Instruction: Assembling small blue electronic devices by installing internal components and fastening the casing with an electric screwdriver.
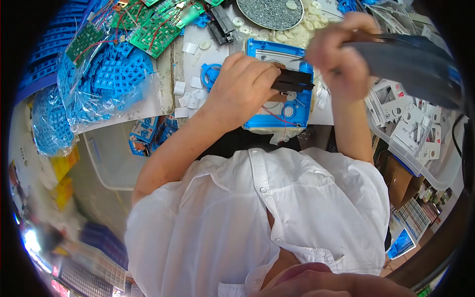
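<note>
A blue plastic casing (257, 120) lies open-side up on the worktable before me. My left hand (240, 89) reaches over its left side, fingers closed on a black plastic part (295, 80) inside it. A brown piece and thin red wires show beside that part. At the casing's upper right, my right hand (341, 62) is wrapped round a dark electric screwdriver (405, 64). Motion blurs this hand and the tool. The thin bit points left toward the casing's upper right corner; whether it touches anything I cannot tell.
Green circuit boards (156, 37) and bagged blue keypad parts (114, 72) lie at the left. A round dish of small screws (272, 12) stands at the back, beside cream discs (311, 20). White squares (185, 99) lie near my left wrist. Printed cards (420, 123) fill a clear bin at right.
</note>
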